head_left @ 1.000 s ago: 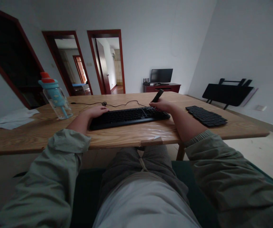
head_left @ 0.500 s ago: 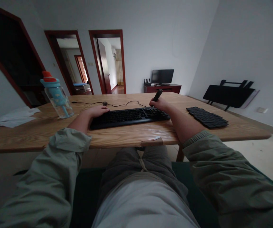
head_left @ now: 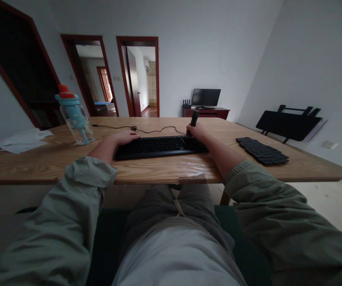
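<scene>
The dark tool (head_left: 194, 118) in the right hand (head_left: 197, 132) now stands nearly upright; a second ago it leaned to the right. That hand is clenched around the tool's lower end, at the right end of the black keyboard (head_left: 159, 146). The left hand (head_left: 126, 138) lies flat and empty on the keyboard's left end, fingers loosely together. On the wooden table (head_left: 147, 171), a clear bottle (head_left: 76, 121) with a blue lid stands far left; I cannot tell what it contains. Loose keycaps (head_left: 261, 150) lie to the right.
</scene>
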`<action>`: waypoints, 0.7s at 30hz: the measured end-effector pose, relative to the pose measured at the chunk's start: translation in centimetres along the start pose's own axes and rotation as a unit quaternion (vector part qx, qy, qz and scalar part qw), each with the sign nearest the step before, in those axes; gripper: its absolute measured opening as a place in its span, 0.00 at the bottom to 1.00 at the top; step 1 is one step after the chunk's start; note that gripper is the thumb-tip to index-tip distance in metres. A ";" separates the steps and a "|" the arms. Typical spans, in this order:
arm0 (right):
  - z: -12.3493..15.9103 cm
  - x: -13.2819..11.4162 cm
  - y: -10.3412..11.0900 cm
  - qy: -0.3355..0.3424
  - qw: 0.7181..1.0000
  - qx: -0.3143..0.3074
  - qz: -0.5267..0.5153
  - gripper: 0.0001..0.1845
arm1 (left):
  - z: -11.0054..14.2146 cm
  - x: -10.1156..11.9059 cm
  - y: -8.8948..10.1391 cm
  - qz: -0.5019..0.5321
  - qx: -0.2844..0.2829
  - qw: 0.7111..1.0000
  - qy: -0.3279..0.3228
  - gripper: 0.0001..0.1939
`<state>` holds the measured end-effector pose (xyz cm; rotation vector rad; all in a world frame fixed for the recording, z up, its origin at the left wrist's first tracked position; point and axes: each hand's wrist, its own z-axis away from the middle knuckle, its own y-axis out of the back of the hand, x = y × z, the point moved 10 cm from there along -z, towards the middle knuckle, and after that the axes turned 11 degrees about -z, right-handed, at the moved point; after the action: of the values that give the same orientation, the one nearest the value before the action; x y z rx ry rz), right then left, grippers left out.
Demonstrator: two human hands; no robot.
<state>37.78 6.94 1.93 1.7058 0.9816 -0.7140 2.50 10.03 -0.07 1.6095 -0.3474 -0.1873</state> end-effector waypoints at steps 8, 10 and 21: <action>-1.4 0.9 -0.4 -0.039 0.999 0.014 0.001 0.16 | 0.4 0.8 0.3 -0.024 0.001 1.000 0.011 0.25; -1.7 0.8 -0.5 -0.037 0.999 0.029 0.013 0.16 | 0.5 1.1 0.4 -0.029 -0.002 0.999 0.012 0.25; -2.0 2.2 -1.5 -0.076 0.990 0.080 -0.086 0.12 | 0.6 1.5 0.5 -0.030 -0.005 1.000 -0.004 0.26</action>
<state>37.60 9.72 0.13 1.6883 0.9939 -1.0456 3.69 8.97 0.49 1.6114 -0.3043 -0.2414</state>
